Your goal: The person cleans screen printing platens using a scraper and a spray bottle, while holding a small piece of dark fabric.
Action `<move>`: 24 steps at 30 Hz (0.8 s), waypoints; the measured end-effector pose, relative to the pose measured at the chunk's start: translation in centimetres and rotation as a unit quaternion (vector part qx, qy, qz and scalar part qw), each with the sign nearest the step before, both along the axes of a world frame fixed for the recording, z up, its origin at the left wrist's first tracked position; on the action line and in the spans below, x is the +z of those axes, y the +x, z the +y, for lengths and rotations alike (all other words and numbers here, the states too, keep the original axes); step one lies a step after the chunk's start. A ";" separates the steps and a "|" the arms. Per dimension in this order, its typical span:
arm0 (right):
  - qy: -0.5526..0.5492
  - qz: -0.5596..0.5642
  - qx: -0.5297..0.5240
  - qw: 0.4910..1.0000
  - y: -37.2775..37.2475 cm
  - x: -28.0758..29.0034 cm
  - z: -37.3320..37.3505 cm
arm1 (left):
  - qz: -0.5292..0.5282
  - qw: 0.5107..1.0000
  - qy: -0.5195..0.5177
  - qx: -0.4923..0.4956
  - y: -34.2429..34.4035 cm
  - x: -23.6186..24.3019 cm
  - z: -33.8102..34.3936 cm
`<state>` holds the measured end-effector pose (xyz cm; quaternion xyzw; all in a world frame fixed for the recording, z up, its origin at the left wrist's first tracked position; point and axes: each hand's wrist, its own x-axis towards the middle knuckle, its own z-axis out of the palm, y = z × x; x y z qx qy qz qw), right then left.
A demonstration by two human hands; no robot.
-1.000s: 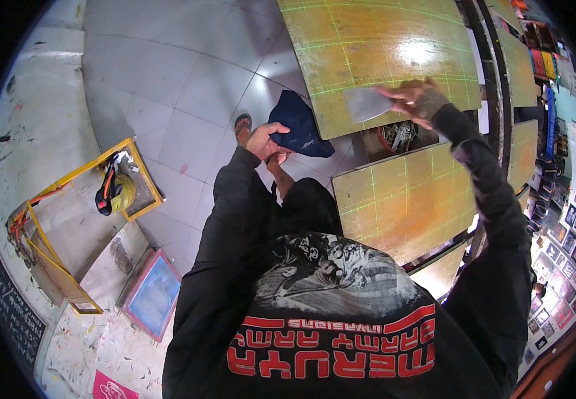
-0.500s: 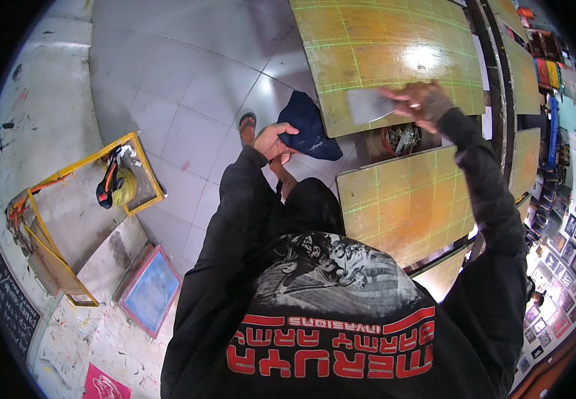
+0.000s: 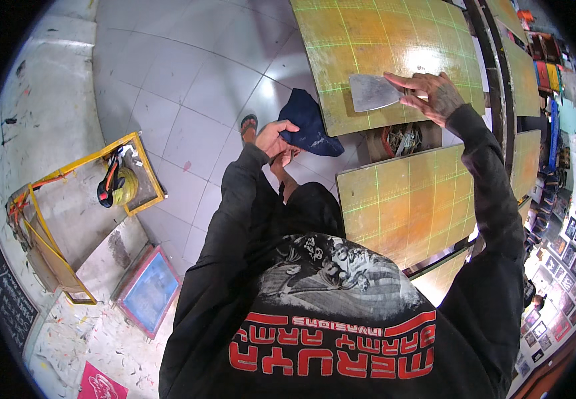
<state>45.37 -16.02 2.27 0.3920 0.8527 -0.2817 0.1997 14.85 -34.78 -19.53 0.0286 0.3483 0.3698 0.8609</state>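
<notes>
My right hand grips a wide flat metal scraper and lays its blade on a yellow-green gridded board near the board's lower edge. My left hand is closed on a dark blue cloth, which hangs over the tiled floor just left of that board. Both arms are in black sleeves.
A second gridded board lies closer to me, with a gap holding tangled cables between the two. More boards run along the right. A yellow metal stand and a blue framed screen sit at the left. My sandalled foot rests on the tiles.
The scraper has shifted slightly on the board under my right hand. My left hand keeps the blue cloth in about the same place.
</notes>
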 end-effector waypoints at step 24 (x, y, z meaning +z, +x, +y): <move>0.135 0.188 0.049 0.972 -12.0 -0.1 -13.7 | 0.189 0.931 0.122 0.288 -5.1 9.2 -8.7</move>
